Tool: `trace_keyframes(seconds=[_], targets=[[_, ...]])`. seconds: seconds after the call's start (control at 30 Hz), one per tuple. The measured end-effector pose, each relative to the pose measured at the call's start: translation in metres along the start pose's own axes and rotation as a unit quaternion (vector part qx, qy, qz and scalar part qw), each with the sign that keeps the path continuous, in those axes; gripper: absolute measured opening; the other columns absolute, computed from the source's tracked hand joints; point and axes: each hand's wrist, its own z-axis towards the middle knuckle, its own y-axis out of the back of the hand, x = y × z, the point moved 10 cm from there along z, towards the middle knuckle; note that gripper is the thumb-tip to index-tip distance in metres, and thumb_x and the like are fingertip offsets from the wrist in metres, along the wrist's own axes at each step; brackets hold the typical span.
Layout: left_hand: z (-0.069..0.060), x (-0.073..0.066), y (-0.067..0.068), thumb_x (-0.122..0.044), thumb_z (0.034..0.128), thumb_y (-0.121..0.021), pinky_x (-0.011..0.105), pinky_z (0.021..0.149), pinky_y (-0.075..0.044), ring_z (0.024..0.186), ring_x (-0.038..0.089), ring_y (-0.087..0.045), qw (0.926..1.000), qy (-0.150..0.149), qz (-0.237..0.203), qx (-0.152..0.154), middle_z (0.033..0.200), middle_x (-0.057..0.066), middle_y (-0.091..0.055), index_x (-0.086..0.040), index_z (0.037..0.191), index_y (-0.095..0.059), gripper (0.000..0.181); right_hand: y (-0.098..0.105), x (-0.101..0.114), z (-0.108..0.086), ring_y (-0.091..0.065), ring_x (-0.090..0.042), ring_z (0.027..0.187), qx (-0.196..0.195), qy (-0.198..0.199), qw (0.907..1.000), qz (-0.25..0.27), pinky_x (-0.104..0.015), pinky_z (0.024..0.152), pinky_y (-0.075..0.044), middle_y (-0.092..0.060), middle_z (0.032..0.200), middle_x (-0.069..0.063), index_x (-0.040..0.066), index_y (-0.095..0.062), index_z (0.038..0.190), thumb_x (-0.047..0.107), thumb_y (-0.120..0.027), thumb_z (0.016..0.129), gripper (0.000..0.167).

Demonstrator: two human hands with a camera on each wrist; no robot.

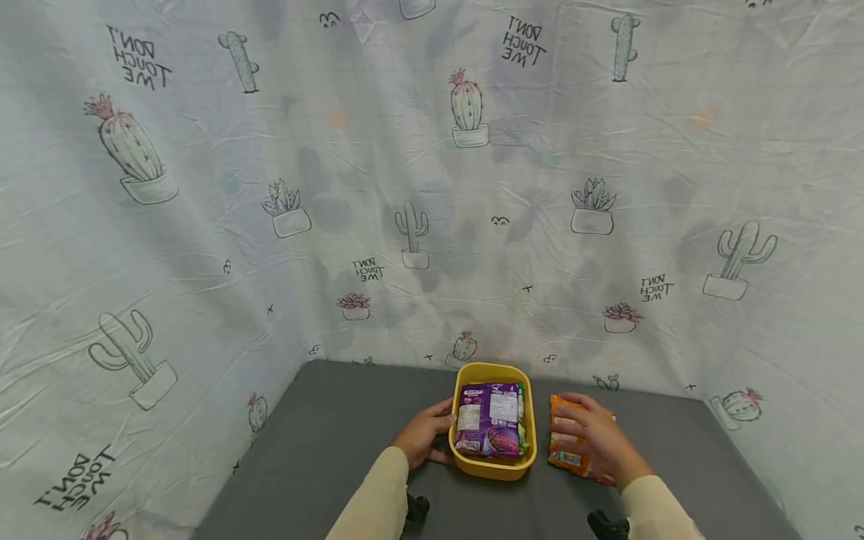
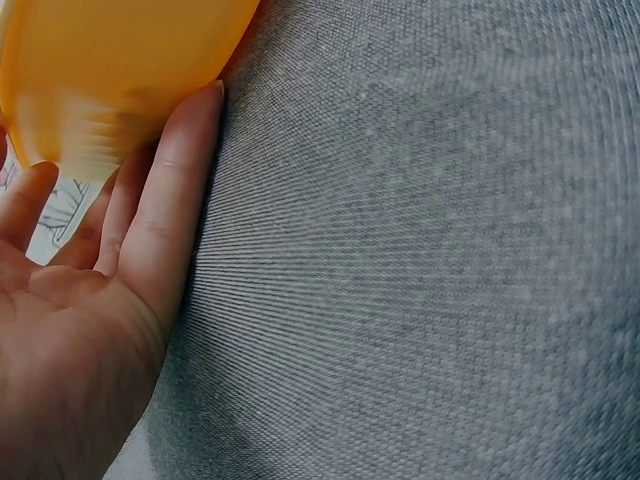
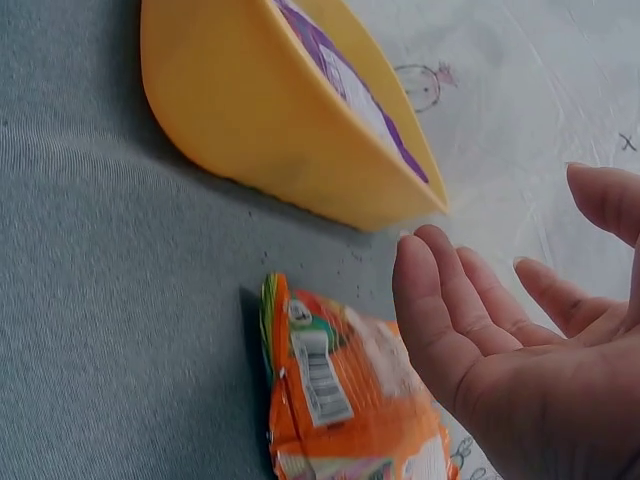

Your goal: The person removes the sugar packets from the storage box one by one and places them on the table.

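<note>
A yellow plastic bin [image 1: 496, 469] holds a purple food packet [image 1: 487, 420], with some green packaging showing beside it. My left hand [image 1: 425, 433] touches the bin's left side with spread, fairly straight fingers. In the left wrist view its fingertips meet the yellow wall [image 2: 130, 60]. To the right of the bin lies an orange food packet [image 1: 563, 439] with a barcode, partly hidden by my right hand [image 1: 594, 431]. Seen from the right wrist, the right hand [image 3: 520, 340] has loosely bent fingers just over the orange packet [image 3: 345, 400], gripping nothing.
Everything stands on a grey cloth-covered table [image 1: 324, 435]. A pale curtain [image 1: 499, 180] printed with cacti hangs behind the table and along both sides. The bin's far end stands near the table's back edge. Dark straps [image 1: 417, 508] show at the wrists.
</note>
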Motion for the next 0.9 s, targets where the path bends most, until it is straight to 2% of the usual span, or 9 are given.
trace_keyframes(seconds=[0.13, 0.37, 0.73, 0.9], targets=[[0.0, 0.001, 0.001, -0.025, 0.1133, -0.061, 0.064, 0.076, -0.063, 0.124, 0.036, -0.064, 1.0, -0.002, -0.001, 0.001, 0.161, 0.019, -0.05, -0.01, 0.17, -0.042, 0.062, -0.008, 0.002, 0.001, -0.063, -0.047, 0.128, 0.01, 0.007, 0.9999, -0.001, -0.06, 0.097, -0.059, -0.053, 0.151, -0.032, -0.005, -0.027, 0.167, 0.028, -0.057, 0.117, 0.067], [0.0, 0.0, 0.002, -0.027, 0.113, -0.062, 0.063, 0.076, -0.064, 0.123, 0.035, -0.065, 1.0, 0.0, 0.002, 0.002, 0.16, 0.019, -0.052, -0.011, 0.17, -0.042, 0.063, -0.019, 0.007, 0.002, -0.061, -0.05, 0.13, 0.015, 0.009, 0.9999, 0.0, -0.059, 0.095, -0.06, -0.045, 0.157, -0.036, -0.003, -0.029, 0.167, 0.035, -0.065, 0.113, 0.075], [0.003, 0.002, 0.003, -0.028, 0.1127, -0.063, 0.063, 0.076, -0.064, 0.125, 0.036, -0.064, 1.0, 0.004, -0.001, -0.004, 0.161, 0.019, -0.051, -0.013, 0.169, -0.043, 0.062, -0.035, 0.005, 0.006, -0.062, -0.048, 0.13, 0.022, 0.004, 0.9997, 0.011, -0.059, 0.093, -0.061, -0.046, 0.155, -0.036, -0.002, -0.031, 0.166, 0.034, -0.064, 0.113, 0.073], [0.003, 0.002, 0.003, -0.027, 0.1128, -0.062, 0.063, 0.075, -0.064, 0.125, 0.036, -0.064, 1.0, 0.003, 0.003, -0.006, 0.161, 0.019, -0.051, -0.012, 0.169, -0.043, 0.062, -0.041, 0.009, 0.007, -0.057, -0.053, 0.134, 0.027, 0.008, 0.9995, 0.015, -0.062, 0.094, -0.06, -0.045, 0.154, -0.036, -0.003, -0.032, 0.165, 0.033, -0.065, 0.112, 0.073]])
